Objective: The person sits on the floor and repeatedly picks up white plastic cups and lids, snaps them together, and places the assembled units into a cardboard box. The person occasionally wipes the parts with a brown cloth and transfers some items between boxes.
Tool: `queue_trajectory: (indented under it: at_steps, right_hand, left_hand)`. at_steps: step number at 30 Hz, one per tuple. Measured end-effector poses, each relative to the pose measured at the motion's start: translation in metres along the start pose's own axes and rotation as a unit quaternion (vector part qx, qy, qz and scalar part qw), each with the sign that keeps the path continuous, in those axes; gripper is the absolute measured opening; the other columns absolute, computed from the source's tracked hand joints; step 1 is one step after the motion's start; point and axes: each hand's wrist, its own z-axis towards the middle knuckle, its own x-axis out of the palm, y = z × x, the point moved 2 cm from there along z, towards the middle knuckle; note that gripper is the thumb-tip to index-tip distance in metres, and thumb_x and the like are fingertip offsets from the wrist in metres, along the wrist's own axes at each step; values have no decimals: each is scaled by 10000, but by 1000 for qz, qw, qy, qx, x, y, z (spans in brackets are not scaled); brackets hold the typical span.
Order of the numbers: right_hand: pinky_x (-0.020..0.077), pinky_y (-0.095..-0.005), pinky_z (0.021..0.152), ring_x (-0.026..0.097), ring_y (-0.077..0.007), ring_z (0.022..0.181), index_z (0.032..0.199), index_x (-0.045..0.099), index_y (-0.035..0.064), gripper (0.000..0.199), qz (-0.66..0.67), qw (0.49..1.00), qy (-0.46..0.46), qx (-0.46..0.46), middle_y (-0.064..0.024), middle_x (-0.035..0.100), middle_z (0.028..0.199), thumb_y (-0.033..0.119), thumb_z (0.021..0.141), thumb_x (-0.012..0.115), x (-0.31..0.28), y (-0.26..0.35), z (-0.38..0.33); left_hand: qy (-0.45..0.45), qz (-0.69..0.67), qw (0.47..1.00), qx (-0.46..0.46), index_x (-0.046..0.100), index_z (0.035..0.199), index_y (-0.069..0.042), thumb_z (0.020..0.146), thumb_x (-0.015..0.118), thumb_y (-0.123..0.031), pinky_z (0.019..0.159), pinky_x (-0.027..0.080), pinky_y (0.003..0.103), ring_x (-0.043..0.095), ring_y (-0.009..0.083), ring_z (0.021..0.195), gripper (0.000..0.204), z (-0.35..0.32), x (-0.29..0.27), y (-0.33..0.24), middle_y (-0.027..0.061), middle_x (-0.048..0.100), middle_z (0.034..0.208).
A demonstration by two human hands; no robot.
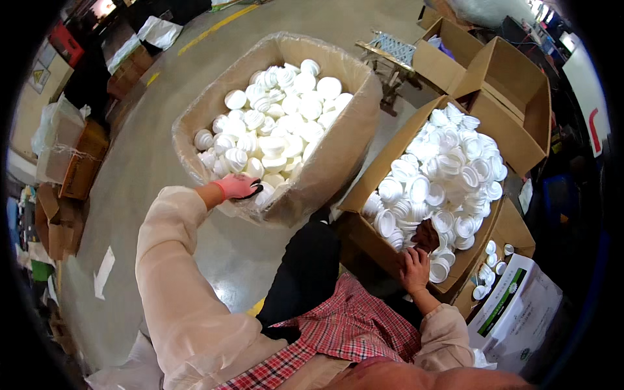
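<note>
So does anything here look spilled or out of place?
A few white caps lie outside the right cardboard box, loose beside it near a printed carton. Otherwise both boxes hold their caps; the left hand rests on the lined box's rim, the right hand on the other's edge.

Bright, even overhead light, sharp centre, fisheye bending and dark vignette at edges.

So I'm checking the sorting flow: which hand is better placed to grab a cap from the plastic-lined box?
Left. The gloved left hand already rests on the lined box rim, beside its caps. The right hand sits at the other box, farther away.
</note>
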Motion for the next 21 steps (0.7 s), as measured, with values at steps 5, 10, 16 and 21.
queue_trajectory:
  at_steps: [5,10,16,21]
  right_hand:
    - [392,-451,927,439,-326,1161,1133,558,68,533,-8,1000,-17,-16,-78,516,1235,139,634,730,-2,5,2]
    - [382,-448,938,431,-313,1164,1141,555,87,539,-28,1000,-12,5,-73,514,1222,171,645,748,-5,3,-9]
    - [376,-468,943,414,-303,1174,1177,533,124,572,-42,999,-7,-6,-59,502,1217,205,661,767,5,1,-7]
    - [397,-512,949,394,-356,1230,1242,505,82,617,1,999,40,0,-109,470,1315,274,715,761,-17,2,-15]
  left_hand:
    - [-128,-110,984,51,423,1415,-194,904,506,-440,1040,356,467,435,441,1234,573,38,22,-15,298,423,1350]
    - [-16,-63,997,32,442,1404,-215,916,485,-412,1028,376,453,436,455,1240,527,22,23,-39,287,388,1373]
    - [-201,-285,935,69,442,1331,-19,899,527,-466,988,399,451,527,394,1151,628,3,5,-91,273,569,1195]
    - [-234,-138,962,-15,441,1182,23,849,627,-314,933,453,427,568,367,1105,509,-38,-8,-146,255,605,1123]
